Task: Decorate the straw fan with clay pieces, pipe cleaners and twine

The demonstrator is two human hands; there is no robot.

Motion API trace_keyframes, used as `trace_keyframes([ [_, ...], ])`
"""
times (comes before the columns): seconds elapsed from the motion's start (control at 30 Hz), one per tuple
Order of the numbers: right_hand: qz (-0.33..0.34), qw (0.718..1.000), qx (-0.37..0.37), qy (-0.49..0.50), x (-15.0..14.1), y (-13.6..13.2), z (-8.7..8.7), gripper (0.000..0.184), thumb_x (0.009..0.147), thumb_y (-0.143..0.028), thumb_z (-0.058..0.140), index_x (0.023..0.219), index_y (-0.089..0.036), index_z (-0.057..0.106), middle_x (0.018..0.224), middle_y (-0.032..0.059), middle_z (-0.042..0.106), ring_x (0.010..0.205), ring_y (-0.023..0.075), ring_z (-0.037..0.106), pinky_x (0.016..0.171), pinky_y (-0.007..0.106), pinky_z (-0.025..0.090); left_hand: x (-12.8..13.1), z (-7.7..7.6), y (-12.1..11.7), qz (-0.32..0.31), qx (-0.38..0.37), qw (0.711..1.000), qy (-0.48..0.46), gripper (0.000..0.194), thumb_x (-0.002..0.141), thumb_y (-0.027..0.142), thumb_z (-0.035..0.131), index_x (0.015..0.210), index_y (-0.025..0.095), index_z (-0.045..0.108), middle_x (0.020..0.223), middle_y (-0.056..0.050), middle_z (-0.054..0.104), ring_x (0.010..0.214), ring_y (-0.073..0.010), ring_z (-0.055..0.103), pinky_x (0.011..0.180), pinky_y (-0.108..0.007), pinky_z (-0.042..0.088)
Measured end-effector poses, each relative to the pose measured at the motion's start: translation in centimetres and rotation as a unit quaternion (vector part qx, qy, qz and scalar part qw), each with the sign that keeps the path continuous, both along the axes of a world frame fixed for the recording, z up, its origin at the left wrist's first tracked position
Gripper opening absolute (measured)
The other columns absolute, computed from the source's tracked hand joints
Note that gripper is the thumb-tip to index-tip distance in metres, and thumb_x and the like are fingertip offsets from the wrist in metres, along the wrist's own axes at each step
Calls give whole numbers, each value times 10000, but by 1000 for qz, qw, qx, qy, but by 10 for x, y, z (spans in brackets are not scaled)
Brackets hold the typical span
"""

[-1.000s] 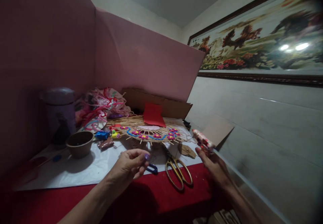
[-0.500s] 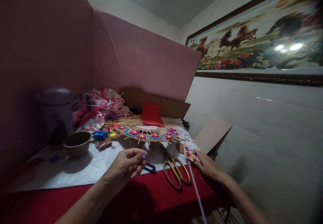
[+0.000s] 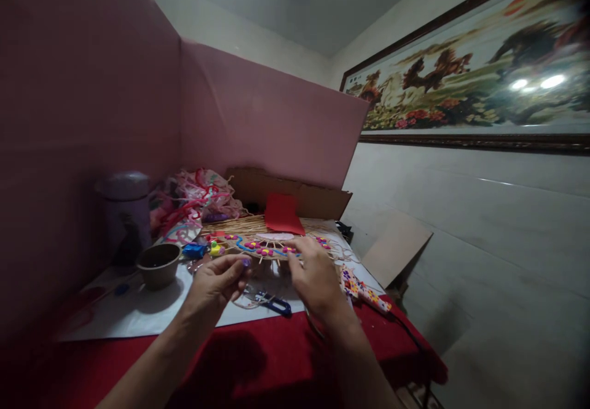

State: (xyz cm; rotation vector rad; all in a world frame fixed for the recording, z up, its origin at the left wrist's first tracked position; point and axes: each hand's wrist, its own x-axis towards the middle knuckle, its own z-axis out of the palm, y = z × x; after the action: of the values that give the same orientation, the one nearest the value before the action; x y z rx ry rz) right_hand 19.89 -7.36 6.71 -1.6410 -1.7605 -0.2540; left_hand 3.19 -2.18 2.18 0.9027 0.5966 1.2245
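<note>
Left fingers [image 3: 233, 272] pinch purple bit [image 3: 246, 263]; right fingers [image 3: 297, 269], nearer, at right part of flowered disc [image 3: 265, 251], grip I cannot tell; disc lies crosswise.

A home craft corner, it seems: horse picture [image 3: 465, 83] on the wall [image 3: 516, 230], glue gun [image 3: 354, 283] on the worktop [image 3: 286, 341].

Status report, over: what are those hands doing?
Left hand pinching small purple bit. Right hand at flower-dotted piece, partly hiding it; contact unclear. Blue-handled tool lying nearby.
</note>
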Motion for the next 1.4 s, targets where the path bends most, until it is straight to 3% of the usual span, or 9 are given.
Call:
trace_keyframes([
  [0.17, 111, 980, -76, -148, -8, 30, -12, 438, 708, -314, 675, 1116, -214, 550, 1117, 62, 544, 1037, 218, 442, 872, 339, 352, -16, -7, 13, 141, 92, 984, 61, 290, 543, 309, 793, 707, 105, 667, 485, 1, 604, 390, -67, 466, 372, -172, 330],
  [0.3, 40, 975, -89, -198, -2, 40, -26, 400, 676, -307, 684, 1039, -186, 564, 1067, 88, 549, 1021, 245, 430, 865, 368, 324, -9, -17, 12, 170, 117, 971, 121, 270, 574, 326, 759, 710, 108, 675, 455, 11, 586, 388, -82, 472, 385, -190, 362],
  [0.5, -8, 979, -23, -204, -3, 50, -45, 299, 737, -166, 587, 1033, -192, 560, 1036, 91, 559, 1001, 234, 429, 849, 372, 284, -9, -27, 11, 243, 77, 960, 118, 303, 540, 313, 776, 747, 113, 683, 498, 4, 618, 418, -93, 496, 406, -202, 390],
  [0.9, -33, 973, 42, -225, -15, 55, -52, 184, 803, -105, 496, 912, -188, 619, 854, 83, 589, 827, 231, 464, 723, 374, 275, -16, -38, 23, 229, 16, 970, 78, 380, 438, 301, 836, 734, 112, 690, 542, -12, 639, 451, -101, 530, 403, -199, 399],
  [1.23, -50, 973, 96, -205, -31, 52, -63, 192, 844, -110, 468, 950, -174, 615, 770, 80, 573, 756, 225, 473, 689, 374, 287, -13, -28, 18, 286, 26, 952, 107, 344, 430, 301, 827, 690, 119, 696, 514, 5, 615, 441, -95, 505, 414, -209, 392],
  [1.4, -50, 973, 108, -199, -31, 54, -66, 209, 867, -121, 436, 956, -172, 618, 761, 76, 579, 745, 226, 475, 701, 388, 300, -13, -30, 21, 315, 47, 941, 115, 325, 461, 293, 818, 712, 126, 695, 530, 12, 616, 463, -90, 496, 430, -203, 393],
])
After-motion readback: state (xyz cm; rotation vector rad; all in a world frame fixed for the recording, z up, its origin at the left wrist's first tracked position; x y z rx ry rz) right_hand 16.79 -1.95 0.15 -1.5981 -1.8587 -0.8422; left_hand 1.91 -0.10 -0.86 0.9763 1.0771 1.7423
